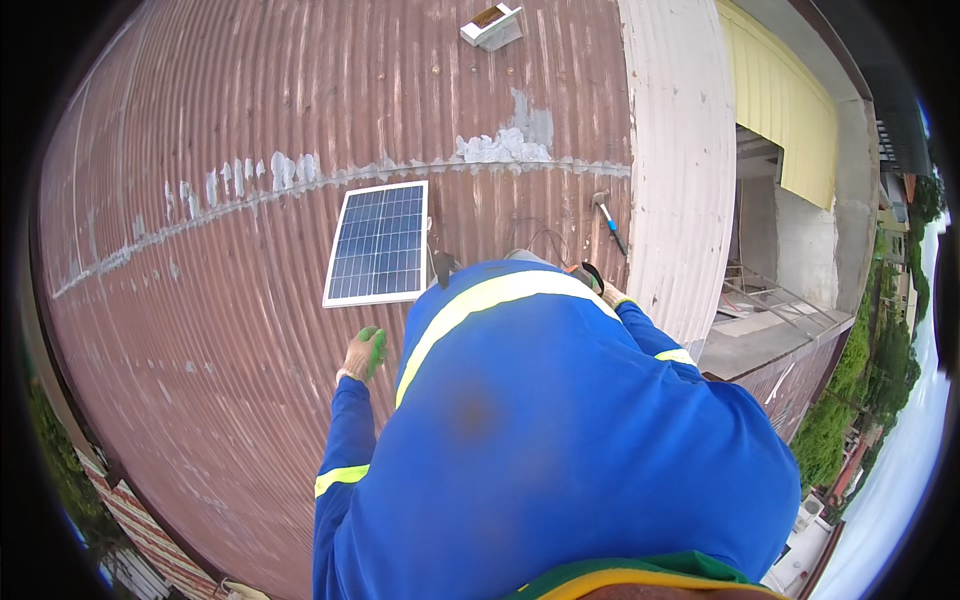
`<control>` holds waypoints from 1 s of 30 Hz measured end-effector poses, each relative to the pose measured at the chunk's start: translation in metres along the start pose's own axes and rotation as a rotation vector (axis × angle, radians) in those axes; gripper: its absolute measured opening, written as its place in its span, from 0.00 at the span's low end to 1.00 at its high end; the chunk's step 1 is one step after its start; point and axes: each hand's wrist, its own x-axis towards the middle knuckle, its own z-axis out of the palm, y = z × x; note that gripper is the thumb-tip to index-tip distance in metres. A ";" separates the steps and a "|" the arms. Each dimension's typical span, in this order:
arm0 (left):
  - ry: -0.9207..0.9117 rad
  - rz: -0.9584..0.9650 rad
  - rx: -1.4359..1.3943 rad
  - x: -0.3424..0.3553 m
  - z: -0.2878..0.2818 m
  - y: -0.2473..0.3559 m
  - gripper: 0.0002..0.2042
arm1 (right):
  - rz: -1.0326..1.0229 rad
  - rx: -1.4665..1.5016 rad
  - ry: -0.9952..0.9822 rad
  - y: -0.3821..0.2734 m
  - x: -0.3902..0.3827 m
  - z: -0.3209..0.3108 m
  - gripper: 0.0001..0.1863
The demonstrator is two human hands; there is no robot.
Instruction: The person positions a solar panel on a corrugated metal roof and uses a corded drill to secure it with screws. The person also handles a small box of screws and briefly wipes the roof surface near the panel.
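Observation:
My left hand [364,354], in a pale glove with a green-coated palm, hangs over the brown corrugated roof with its fingers loosely bent. Nothing shows in it. Just beyond it lies a small solar panel [378,245] with blue cells and a white frame. My right hand [612,294], also gloved, shows only in part past the blue sleeve. Beside it are a black strap [596,278] and a bit of something grey and orange, mostly covered by my body. The right fingers are hidden, so their grip cannot be made out.
A hammer [609,222] with a blue and black handle lies right of the panel. Thin wires [549,240] run near my body. A whitish sealed seam [400,168] crosses the ribbed roof [200,330]. Farther off sits a white box-like piece [491,26]. The roof's right side borders an open building.

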 end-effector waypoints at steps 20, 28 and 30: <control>0.021 -0.008 0.087 0.027 -0.055 0.069 0.23 | 0.373 -0.072 0.106 0.002 -0.072 0.010 0.43; -0.006 -0.020 -0.073 0.050 -0.063 0.053 0.21 | 0.460 -0.071 0.134 -0.019 -0.108 0.006 0.43; 0.010 -0.026 -0.090 0.051 -0.063 0.046 0.20 | 0.468 -0.071 0.133 -0.023 -0.110 0.004 0.42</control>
